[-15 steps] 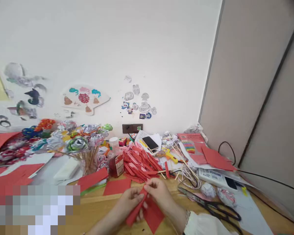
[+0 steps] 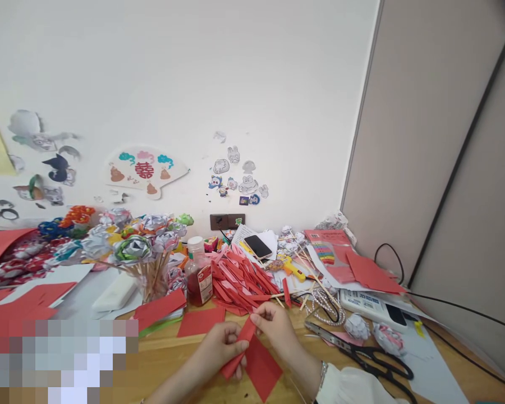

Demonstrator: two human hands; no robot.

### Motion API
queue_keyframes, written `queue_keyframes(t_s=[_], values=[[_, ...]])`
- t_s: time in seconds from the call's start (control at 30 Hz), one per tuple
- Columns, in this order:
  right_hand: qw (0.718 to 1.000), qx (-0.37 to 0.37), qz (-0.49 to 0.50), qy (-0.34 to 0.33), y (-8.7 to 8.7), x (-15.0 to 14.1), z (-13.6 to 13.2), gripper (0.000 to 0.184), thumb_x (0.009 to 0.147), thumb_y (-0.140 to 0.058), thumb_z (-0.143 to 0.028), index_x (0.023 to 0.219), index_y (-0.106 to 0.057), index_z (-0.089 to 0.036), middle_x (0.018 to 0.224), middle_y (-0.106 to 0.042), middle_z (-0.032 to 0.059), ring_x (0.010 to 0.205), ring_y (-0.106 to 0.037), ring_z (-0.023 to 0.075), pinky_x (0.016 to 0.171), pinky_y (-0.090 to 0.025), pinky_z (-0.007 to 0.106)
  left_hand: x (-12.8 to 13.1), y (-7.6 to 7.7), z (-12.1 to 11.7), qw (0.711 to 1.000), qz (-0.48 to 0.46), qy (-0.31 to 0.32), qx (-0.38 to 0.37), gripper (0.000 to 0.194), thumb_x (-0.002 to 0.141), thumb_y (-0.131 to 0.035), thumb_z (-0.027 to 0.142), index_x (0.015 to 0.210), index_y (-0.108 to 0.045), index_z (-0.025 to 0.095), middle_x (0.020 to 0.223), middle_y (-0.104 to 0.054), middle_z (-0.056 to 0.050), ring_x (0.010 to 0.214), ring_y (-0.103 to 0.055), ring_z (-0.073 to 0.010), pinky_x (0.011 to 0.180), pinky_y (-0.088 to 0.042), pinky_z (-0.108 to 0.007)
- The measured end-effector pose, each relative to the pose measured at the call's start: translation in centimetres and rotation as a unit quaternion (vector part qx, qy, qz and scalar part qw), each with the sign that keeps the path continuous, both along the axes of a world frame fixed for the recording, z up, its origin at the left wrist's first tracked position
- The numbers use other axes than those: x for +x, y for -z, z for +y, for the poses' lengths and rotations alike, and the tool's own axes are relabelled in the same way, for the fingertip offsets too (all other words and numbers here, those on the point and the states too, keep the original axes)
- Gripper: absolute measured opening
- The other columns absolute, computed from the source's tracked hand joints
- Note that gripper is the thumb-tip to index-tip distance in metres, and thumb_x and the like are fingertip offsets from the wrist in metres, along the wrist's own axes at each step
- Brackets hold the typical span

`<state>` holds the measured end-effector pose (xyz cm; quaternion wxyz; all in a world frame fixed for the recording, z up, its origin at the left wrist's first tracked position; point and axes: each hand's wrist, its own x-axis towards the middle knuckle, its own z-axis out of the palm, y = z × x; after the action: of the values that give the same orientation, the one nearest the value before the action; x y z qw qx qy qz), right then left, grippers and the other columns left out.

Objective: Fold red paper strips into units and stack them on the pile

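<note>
Between my two hands is a folded strip of red paper (image 2: pixel 238 352), slanting up to the right. My left hand (image 2: pixel 224 349) grips its lower part, thumb on top and fingers curled beneath. At the upper end my right hand (image 2: pixel 271 328) pinches the strip between thumb and fingers. Under my hands a square sheet of red paper (image 2: pixel 264 370) lies on the wooden table (image 2: pixel 172 367). Just beyond them is a pile of folded red paper strips (image 2: pixel 242 280). Another red sheet (image 2: pixel 201 321) lies flat to the left of it.
Black-handled scissors (image 2: pixel 357 350) lie to the right, near crumpled paper balls (image 2: pixel 357 325). A bottle of red liquid (image 2: pixel 199 275), a phone (image 2: pixel 258 246) and a yellow glue gun (image 2: pixel 293 268) stand or lie further back. Paper flowers (image 2: pixel 132 247) crowd the back left. Cables run along the right.
My left hand has shifted slightly, and the strip's lower end has moved a little up and to the right. Both hands keep hold of it.
</note>
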<state>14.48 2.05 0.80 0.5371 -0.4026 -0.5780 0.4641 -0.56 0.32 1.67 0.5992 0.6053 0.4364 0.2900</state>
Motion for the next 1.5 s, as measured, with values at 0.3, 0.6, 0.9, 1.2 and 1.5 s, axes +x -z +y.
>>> queue_keyframes(t_s=[0.3, 0.6, 0.9, 1.2, 1.5], values=[[0.998, 0.037, 0.014, 0.043, -0.4, 0.8, 0.6, 0.024, 0.068, -0.058, -0.036, 0.059, -0.052, -0.014, 0.050, -0.049, -0.0024, 0.047, -0.047, 0.0108, 0.048, -0.036, 0.022, -0.1, -0.3, 0.3, 0.997, 0.019, -0.063, 0.048, 0.031, 0.055, -0.063, 0.040, 0.055, -0.042, 0.017, 0.040, -0.051, 0.008, 0.030, -0.041, -0.0058, 0.033, -0.031, -0.018], [0.995, 0.040, 0.044, 0.082, -1.0, 0.8, 0.1, 0.023, 0.070, -0.056, -0.036, 0.062, -0.052, -0.014, 0.052, -0.053, -0.0008, 0.051, -0.050, 0.0124, 0.051, -0.039, 0.023, -0.3, -0.6, 0.7, 0.990, 0.044, -0.119, 0.064, 0.038, 0.052, -0.062, 0.050, 0.054, -0.039, 0.019, 0.031, -0.039, 0.012, 0.027, -0.034, -0.0045, 0.030, -0.024, -0.016], [0.993, 0.026, 0.081, 0.086, -0.9, 1.0, 0.3, 0.026, 0.069, -0.056, -0.040, 0.063, -0.051, -0.015, 0.051, -0.053, -0.0015, 0.050, -0.052, 0.0134, 0.052, -0.040, 0.025, -0.3, -1.0, 0.6, 0.990, 0.034, -0.118, 0.070, 0.047, 0.051, -0.053, 0.063, 0.055, -0.036, 0.020, 0.034, -0.042, 0.011, 0.027, -0.030, -0.0030, 0.030, -0.020, -0.016], [0.991, 0.033, 0.076, 0.105, -1.5, 1.7, 0.5, 0.029, 0.067, -0.056, -0.044, 0.062, -0.051, -0.015, 0.049, -0.050, -0.0023, 0.047, -0.049, 0.0122, 0.048, -0.038, 0.023, -0.2, -1.3, 0.0, 0.999, 0.003, -0.038, 0.030, 0.047, 0.058, -0.046, 0.065, 0.054, -0.041, 0.018, 0.027, -0.035, 0.012, 0.021, -0.026, -0.0025, 0.026, -0.017, -0.015], [0.994, 0.028, 0.095, -0.040, -1.1, 1.1, 0.1, 0.021, 0.065, -0.063, -0.035, 0.067, -0.056, -0.015, 0.061, -0.051, -0.0016, 0.054, -0.047, 0.0098, 0.053, -0.037, 0.021, 0.3, -1.4, -1.2, 0.977, -0.126, 0.053, -0.163, 0.055, 0.069, -0.031, 0.064, 0.076, -0.053, 0.015, 0.048, -0.060, -0.003, 0.034, -0.052, -0.0121, 0.034, -0.036, -0.020]])
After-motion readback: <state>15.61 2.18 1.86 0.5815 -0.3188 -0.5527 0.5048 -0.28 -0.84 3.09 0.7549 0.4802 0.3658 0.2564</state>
